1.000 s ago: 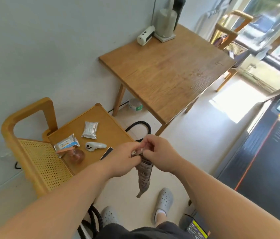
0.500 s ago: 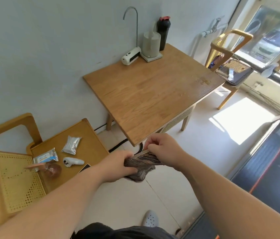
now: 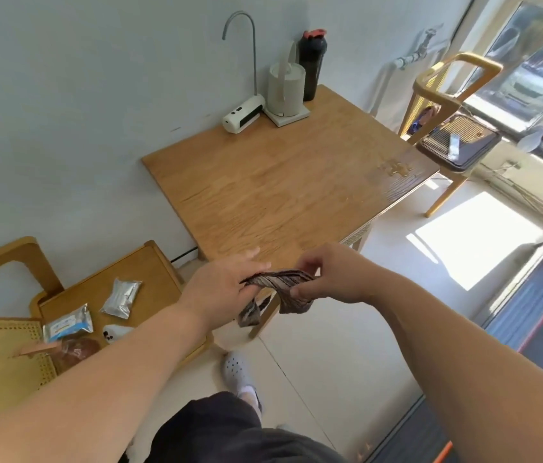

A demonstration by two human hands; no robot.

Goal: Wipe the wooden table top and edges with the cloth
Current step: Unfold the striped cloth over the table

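A dark striped cloth (image 3: 278,285) is stretched between my two hands just above the near corner of the wooden table (image 3: 283,188). My left hand (image 3: 220,290) grips its left end, with a loose tail hanging below. My right hand (image 3: 327,279) pinches the right end, where the cloth folds down. A patch of crumbs or spill (image 3: 393,168) lies near the table's right corner.
At the table's far edge by the wall stand a white water dispenser (image 3: 243,116), a pale kettle (image 3: 285,91) and a black bottle (image 3: 312,63). A low wooden side table (image 3: 150,279) with packets sits to the left, beside a cane chair. Another chair (image 3: 453,105) stands at right.
I have stepped closer to the table. The cloth, first hanging bunched from both hands, is now pulled out flat between them, and my hands have moved apart above the table's near corner.
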